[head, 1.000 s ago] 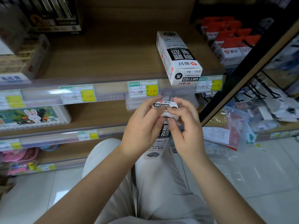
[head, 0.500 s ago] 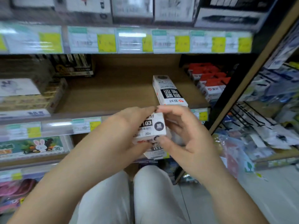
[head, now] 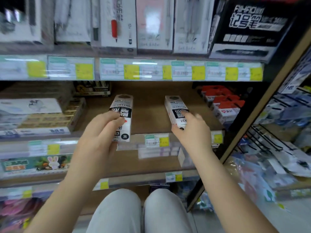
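Two long white boxes with black labels are at the middle wooden shelf [head: 151, 98]. My left hand [head: 99, 132] grips the left white box [head: 123, 108] by its near end, fingers curled over the top, and holds it at the shelf's front edge. The right white box [head: 175, 106] lies on the shelf. My right hand [head: 190, 130] is on its near end, thumb at the left side and fingers over the top; blur hides how tightly it holds.
Red-and-white boxes [head: 222, 105] stand at the shelf's right, a flat box stack [head: 33, 115] at its left. Price-tag rails [head: 134, 71] run along the shelf fronts. Pen boxes [head: 151, 22] fill the shelf above. A dark upright post [head: 252, 115] borders the right. My knees [head: 143, 212] are below.
My hands have parted. The left carried the box up and forward to the shelf's edge; the right let go of it and reached to the box lying on the shelf. The view tilted up.
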Demonstrator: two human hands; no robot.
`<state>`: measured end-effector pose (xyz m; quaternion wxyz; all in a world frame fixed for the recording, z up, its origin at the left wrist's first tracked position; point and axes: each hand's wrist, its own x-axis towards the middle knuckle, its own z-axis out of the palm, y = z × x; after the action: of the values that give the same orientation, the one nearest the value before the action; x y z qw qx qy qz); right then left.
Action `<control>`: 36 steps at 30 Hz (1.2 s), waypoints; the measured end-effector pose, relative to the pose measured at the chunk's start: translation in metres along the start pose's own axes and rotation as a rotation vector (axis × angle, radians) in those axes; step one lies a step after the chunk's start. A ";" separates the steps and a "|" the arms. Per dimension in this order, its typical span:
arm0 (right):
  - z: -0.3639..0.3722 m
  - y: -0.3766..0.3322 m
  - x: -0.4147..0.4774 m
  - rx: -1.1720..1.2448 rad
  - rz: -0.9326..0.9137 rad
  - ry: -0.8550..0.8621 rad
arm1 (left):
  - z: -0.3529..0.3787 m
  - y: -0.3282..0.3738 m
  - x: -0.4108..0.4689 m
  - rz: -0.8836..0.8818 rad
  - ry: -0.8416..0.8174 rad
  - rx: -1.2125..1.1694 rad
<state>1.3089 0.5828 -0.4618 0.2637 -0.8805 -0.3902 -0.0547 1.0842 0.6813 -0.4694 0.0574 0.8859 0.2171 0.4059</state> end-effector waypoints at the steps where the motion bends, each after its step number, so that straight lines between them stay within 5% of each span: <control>1: 0.003 -0.006 0.001 0.005 -0.005 -0.007 | 0.006 -0.012 0.004 -0.009 0.008 0.066; 9: 0.042 -0.081 0.002 0.076 -0.157 -0.131 | 0.016 -0.063 0.026 -0.135 -0.289 0.290; 24: 0.086 -0.112 0.036 0.348 -0.205 -0.349 | 0.034 -0.083 0.046 -0.489 -0.297 0.026; 36: 0.078 -0.105 0.036 0.469 -0.238 -0.535 | 0.038 -0.090 0.053 -0.506 -0.418 0.032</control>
<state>1.2501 0.7043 -0.4738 0.3387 -0.7278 -0.5469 0.2377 1.1129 0.7876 -0.4827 0.1856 0.8689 0.4200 0.1848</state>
